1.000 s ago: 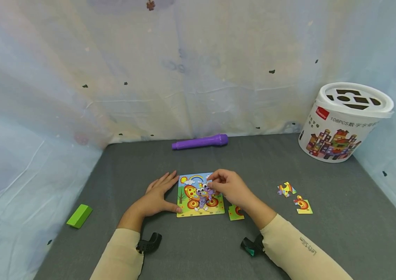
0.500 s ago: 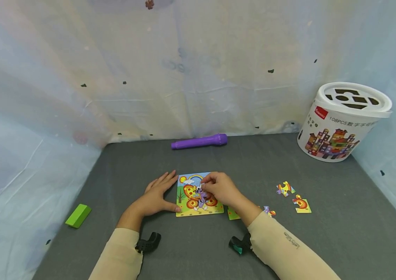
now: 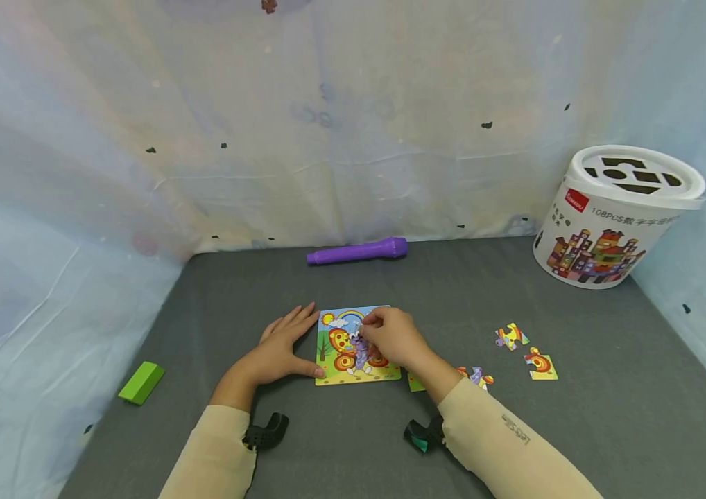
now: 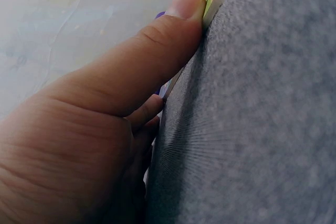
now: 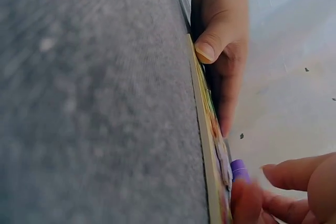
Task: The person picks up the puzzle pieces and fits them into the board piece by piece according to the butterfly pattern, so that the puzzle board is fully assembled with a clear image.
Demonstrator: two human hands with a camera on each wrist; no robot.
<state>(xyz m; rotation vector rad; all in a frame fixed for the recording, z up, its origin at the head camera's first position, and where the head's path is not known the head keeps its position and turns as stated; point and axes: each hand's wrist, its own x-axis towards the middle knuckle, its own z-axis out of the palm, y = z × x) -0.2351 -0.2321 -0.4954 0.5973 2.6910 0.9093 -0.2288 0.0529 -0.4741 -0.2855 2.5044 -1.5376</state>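
A square jigsaw puzzle point(image 3: 343, 367) with a cartoon butterfly, a sun and a rainbow lies on the grey table. My left hand point(image 3: 274, 355) rests flat at its left side, the thumb on the lower left corner and the other fingers spread on the cloth. Over the puzzle's upper right is my right hand point(image 3: 397, 338), bent at the fingers. In the right wrist view, a gap shows between its fingertips, one blurred fingertip point(image 5: 247, 199) is at the puzzle's surface, and no piece is visible between them. The hand hides the puzzle's right part in the head view.
Loose puzzle pieces lie to the right: a yellow one point(image 3: 511, 337), an orange-ringed one point(image 3: 542, 366), and others point(image 3: 480, 378) partly behind the right forearm. A purple toy microphone point(image 3: 357, 251) lies at the back, a white bucket point(image 3: 609, 235) back right, a green block point(image 3: 142, 382) left.
My right hand has moved slightly left and down over the puzzle; the piece seen in its fingers earlier is no longer visible there. My left hand has stayed put.
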